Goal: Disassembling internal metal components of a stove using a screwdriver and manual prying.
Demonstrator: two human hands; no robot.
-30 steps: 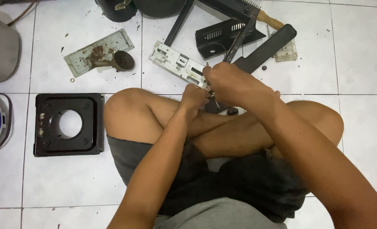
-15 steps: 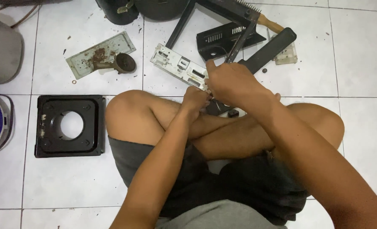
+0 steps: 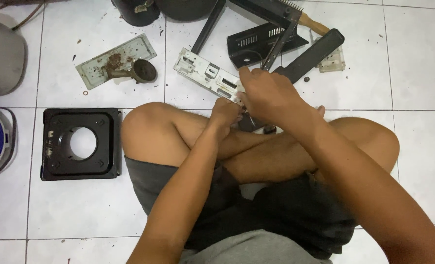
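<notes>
A black square frame (image 3: pixel 79 143) with a round hole lies on the tiled floor (image 3: pixel 80 210) near its left edge. The right hand (image 3: pixel 271 95) is curled tight over one end of a long white metal strip (image 3: pixel 208 74) in front of the crossed legs. The left hand (image 3: pixel 226 112) pinches something small just beside it; I cannot tell what.

Left hand (image 3: pixel 226 111) and right hand (image 3: pixel 269 93) together above crossed shins, apparently clenched.

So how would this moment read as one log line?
left hand: on small part at shins | right hand: gripping thin tool | light metal panel: floor, beside hands | black square plate: floor, apart
</notes>
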